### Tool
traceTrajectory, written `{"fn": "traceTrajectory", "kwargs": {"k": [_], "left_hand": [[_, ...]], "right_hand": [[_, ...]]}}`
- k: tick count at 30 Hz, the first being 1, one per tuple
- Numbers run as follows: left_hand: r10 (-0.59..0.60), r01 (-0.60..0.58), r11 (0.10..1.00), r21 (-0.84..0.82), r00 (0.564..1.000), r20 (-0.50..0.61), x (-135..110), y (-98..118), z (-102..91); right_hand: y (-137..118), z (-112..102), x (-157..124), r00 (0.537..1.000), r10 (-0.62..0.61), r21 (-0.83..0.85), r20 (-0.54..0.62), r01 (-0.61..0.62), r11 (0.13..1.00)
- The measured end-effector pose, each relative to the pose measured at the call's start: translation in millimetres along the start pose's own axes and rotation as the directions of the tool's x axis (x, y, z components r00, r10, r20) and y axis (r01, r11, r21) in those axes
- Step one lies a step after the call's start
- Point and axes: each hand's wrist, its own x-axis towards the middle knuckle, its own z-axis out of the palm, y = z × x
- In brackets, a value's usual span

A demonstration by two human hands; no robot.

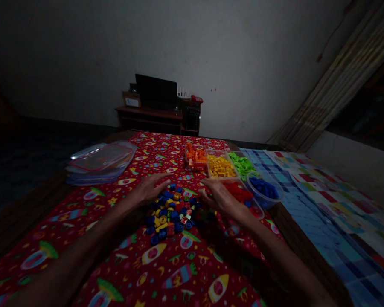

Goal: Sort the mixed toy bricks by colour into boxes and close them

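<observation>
A pile of small mixed-colour bricks, mostly blue, yellow and red, lies on a red patterned tablecloth. My left hand rests flat at the pile's far left edge, fingers stretched out towards the bricks. My right hand sits at the pile's right edge, fingers curled down onto the cloth near the bricks; what lies under them is hidden. Both forearms reach in from the bottom of the view.
Clear tubs stand behind the pile: orange bricks, yellow bricks, green bricks, red bricks, blue bricks. Stacked clear lids lie far left. A checked cloth covers the right side. A desk with a monitor stands at the wall.
</observation>
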Motion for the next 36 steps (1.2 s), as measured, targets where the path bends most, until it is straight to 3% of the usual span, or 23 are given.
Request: {"fn": "traceTrajectory", "kwargs": {"k": [2, 5, 7, 9, 13, 17, 20, 22, 24, 26, 29, 32, 36], "left_hand": [[-0.007, 0.007, 1.0, 0.03, 1.0, 0.007, -25.8, -21.5, -2.6], [0.015, -0.02, 0.998, 0.057, 0.996, 0.082, -76.7, -47.1, 12.1], [0.061, -0.074, 0.99, 0.122, 0.992, 0.11, -103.6, -51.8, 30.5], [0.076, -0.091, 0.976, 0.198, 0.994, 0.079, -113.8, -45.7, 49.9], [0.127, -0.125, 0.977, 0.175, 0.992, -0.004, -84.0, -21.9, 75.9], [0.174, -0.176, 0.982, 0.068, 0.984, 0.029, -40.5, -9.2, 79.6], [0.17, -0.17, 0.985, -0.024, 0.985, -0.015, -25.2, -8.2, 69.8], [0.123, -0.133, 0.988, -0.073, 0.984, -0.132, -20.4, -10.3, 57.8], [0.062, -0.088, 0.992, -0.085, 0.961, -0.269, -15.5, -14.3, 44.2], [0.018, -0.042, 0.997, -0.07, 0.948, -0.316, -8.5, -19.0, 32.6], [-0.013, 0.009, 1.0, -0.03, 0.987, -0.162, 4.5, -24.1, 23.7], [-0.019, 0.021, 0.999, -0.042, 0.999, 0.045, 15.0, -23.9, 23.0], [-0.066, 0.083, 0.987, -0.137, 0.99, 0.124, 21.2, -19.7, 23.9]], "right_hand": [[-16.8, 22.4, -31.1, 1.0, -0.028, -0.025, 0.011, 0.028, 0.999], [-24.9, 47.4, -62.7, 0.994, 0.052, -0.068, 0.1, -0.045, 0.997], [-22.7, 59.1, -69.0, 0.985, 0.115, -0.069, 0.128, -0.107, 0.992], [-18.9, 67.4, -65.0, 0.982, 0.145, -0.052, 0.118, -0.14, 0.989], [-14.3, 74.9, -41.8, 0.992, 0.076, 0.026, 0.104, -0.079, 0.997], [-11.5, 73.9, -17.2, 0.998, 0.029, 0.182, 0.056, -0.039, 0.982], [-7.0, 69.8, -1.2, 0.98, 0.168, 0.326, -0.103, -0.126, 0.937], [-2.8, 65.7, 8.4, 0.945, 0.275, 0.402, -0.175, -0.186, 0.897], [1.0, 61.0, 17.7, 0.931, 0.31, 0.411, -0.193, -0.21, 0.887], [2.5, 56.9, 27.2, 0.944, 0.29, 0.321, -0.159, -0.229, 0.919], [-0.7, 54.6, 40.9, 0.961, 0.274, 0.035, 0.039, -0.275, 0.961], [-5.1, 59.4, 48.9, 0.94, 0.263, -0.158, 0.218, -0.232, 0.96], [-1.3, 68.8, 46.4, 0.97, 0.195, -0.123, 0.143, -0.178, 0.976]]}}
